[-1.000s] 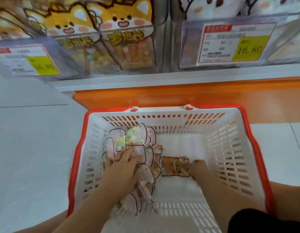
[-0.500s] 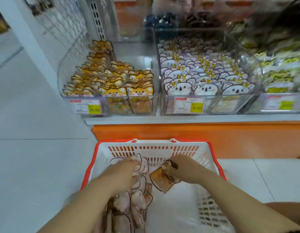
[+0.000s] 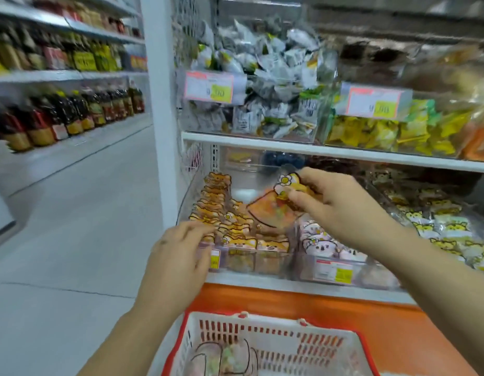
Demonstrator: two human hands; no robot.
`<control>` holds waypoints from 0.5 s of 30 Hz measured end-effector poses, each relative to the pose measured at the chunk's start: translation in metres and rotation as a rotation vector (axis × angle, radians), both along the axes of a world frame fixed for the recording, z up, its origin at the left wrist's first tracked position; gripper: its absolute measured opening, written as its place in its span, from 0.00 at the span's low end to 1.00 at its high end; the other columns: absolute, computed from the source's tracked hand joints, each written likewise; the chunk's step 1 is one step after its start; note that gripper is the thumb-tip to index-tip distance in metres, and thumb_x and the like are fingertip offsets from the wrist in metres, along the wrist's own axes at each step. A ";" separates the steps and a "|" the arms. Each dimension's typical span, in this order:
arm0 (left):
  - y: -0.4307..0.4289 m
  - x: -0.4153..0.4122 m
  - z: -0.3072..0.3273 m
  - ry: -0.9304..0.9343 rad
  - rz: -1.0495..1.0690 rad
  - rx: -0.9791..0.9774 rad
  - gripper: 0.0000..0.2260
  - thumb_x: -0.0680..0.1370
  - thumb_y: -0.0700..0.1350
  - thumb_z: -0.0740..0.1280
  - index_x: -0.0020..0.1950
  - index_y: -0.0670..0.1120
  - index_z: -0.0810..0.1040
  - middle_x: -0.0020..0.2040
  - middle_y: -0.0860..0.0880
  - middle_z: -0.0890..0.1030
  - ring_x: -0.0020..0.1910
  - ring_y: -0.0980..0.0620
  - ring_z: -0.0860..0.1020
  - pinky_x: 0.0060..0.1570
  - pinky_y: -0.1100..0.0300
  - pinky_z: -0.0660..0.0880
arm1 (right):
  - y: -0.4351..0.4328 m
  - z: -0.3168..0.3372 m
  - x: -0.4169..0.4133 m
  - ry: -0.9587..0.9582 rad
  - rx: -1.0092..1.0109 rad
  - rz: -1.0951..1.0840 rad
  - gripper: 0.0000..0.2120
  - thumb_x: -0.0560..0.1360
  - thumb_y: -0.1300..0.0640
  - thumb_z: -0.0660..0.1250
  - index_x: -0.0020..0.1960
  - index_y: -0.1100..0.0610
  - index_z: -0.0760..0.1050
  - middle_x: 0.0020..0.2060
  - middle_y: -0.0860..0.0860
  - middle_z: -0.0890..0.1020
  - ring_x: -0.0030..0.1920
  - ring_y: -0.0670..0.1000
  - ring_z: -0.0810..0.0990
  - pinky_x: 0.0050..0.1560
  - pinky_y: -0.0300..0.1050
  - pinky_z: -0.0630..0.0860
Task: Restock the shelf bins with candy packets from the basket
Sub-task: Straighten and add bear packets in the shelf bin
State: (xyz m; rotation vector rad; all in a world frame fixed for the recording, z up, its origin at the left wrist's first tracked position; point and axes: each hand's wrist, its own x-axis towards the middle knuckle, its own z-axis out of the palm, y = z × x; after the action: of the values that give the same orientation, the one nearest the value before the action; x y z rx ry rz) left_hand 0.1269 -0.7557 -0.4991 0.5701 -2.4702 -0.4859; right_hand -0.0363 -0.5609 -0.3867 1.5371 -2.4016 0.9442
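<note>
2 bare hands reach toward the lowest shelf. The right hand (image 3: 333, 204) pinches the top of an orange, clear-fronted candy packet with a cartoon animal head (image 3: 266, 211). The packet hangs tilted above the rear right part of a clear plastic bin of orange fox-faced packets (image 3: 273, 264). The left hand (image 3: 178, 256) is spread with straight fingers at the front left corner of that bin and holds nothing; blur hides whether its fingertips touch the packets. Just right of this bin stands a clear bin of white-and-pink animal packets (image 3: 376, 275). Below both arms, beside the orange shelf base (image 3: 317, 302), sits a white plastic basket with a red rim (image 3: 276, 337). A few pale packets (image 3: 224, 359) lie in its left part.
</note>
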 end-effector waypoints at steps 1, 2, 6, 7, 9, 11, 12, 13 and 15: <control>-0.003 -0.004 -0.002 -0.021 0.007 0.001 0.19 0.77 0.46 0.66 0.68 0.53 0.77 0.67 0.52 0.75 0.66 0.46 0.74 0.66 0.44 0.72 | -0.014 -0.001 -0.010 0.055 -0.003 -0.024 0.04 0.81 0.57 0.65 0.52 0.50 0.78 0.42 0.43 0.82 0.43 0.43 0.78 0.43 0.41 0.70; -0.006 -0.007 -0.004 -0.048 0.015 0.007 0.22 0.77 0.45 0.67 0.71 0.54 0.74 0.71 0.51 0.72 0.70 0.46 0.70 0.69 0.44 0.70 | -0.028 -0.006 -0.021 0.110 0.024 -0.044 0.08 0.81 0.58 0.64 0.57 0.50 0.79 0.47 0.44 0.83 0.47 0.46 0.79 0.47 0.43 0.72; -0.012 -0.017 -0.015 -0.190 0.086 0.038 0.28 0.81 0.52 0.62 0.80 0.57 0.57 0.81 0.52 0.55 0.79 0.49 0.55 0.77 0.48 0.59 | -0.089 -0.048 -0.075 0.239 0.193 -0.153 0.21 0.78 0.63 0.66 0.67 0.46 0.75 0.59 0.49 0.82 0.59 0.55 0.80 0.57 0.53 0.78; -0.011 -0.018 -0.018 -0.247 0.104 0.027 0.29 0.82 0.54 0.60 0.81 0.58 0.53 0.82 0.52 0.50 0.80 0.49 0.51 0.77 0.49 0.58 | -0.103 -0.058 -0.086 0.255 0.238 -0.173 0.25 0.76 0.65 0.67 0.68 0.45 0.74 0.60 0.50 0.82 0.59 0.56 0.80 0.56 0.54 0.79; -0.009 -0.019 -0.020 -0.351 0.135 0.035 0.32 0.82 0.58 0.58 0.81 0.58 0.45 0.81 0.52 0.41 0.81 0.47 0.45 0.78 0.49 0.55 | -0.129 -0.072 -0.102 0.254 0.321 -0.208 0.30 0.73 0.68 0.66 0.70 0.44 0.72 0.62 0.54 0.81 0.60 0.59 0.80 0.55 0.57 0.80; -0.009 -0.024 -0.017 -0.394 0.148 0.058 0.33 0.82 0.60 0.58 0.81 0.59 0.43 0.81 0.52 0.38 0.81 0.46 0.41 0.79 0.48 0.52 | -0.152 -0.086 -0.116 0.219 0.365 -0.208 0.32 0.74 0.69 0.64 0.72 0.45 0.71 0.65 0.57 0.79 0.63 0.61 0.78 0.59 0.58 0.78; -0.008 -0.028 -0.017 -0.406 0.162 0.088 0.33 0.82 0.61 0.58 0.81 0.59 0.44 0.81 0.51 0.38 0.81 0.45 0.40 0.79 0.49 0.51 | -0.162 -0.092 -0.122 0.186 0.399 -0.198 0.29 0.75 0.69 0.64 0.72 0.46 0.71 0.66 0.56 0.78 0.64 0.60 0.77 0.62 0.56 0.77; -0.006 -0.032 -0.017 -0.412 0.176 0.106 0.33 0.81 0.62 0.60 0.81 0.60 0.46 0.82 0.51 0.40 0.81 0.44 0.42 0.79 0.48 0.52 | -0.169 -0.097 -0.127 0.154 0.453 -0.185 0.26 0.78 0.67 0.63 0.72 0.48 0.72 0.66 0.55 0.78 0.65 0.58 0.77 0.64 0.53 0.75; -0.005 -0.039 -0.014 -0.403 0.167 0.083 0.36 0.72 0.65 0.71 0.78 0.60 0.64 0.81 0.44 0.57 0.78 0.38 0.58 0.71 0.43 0.67 | -0.181 -0.100 -0.133 0.055 0.586 -0.135 0.18 0.82 0.60 0.60 0.71 0.52 0.72 0.67 0.53 0.77 0.65 0.55 0.76 0.64 0.47 0.72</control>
State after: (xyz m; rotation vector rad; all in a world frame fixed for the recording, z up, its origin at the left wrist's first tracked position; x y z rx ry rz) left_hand 0.0877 -0.7605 -0.5135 0.9817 -2.7538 -0.4419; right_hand -0.1696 -0.7421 -0.4863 1.4916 -2.8492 0.1642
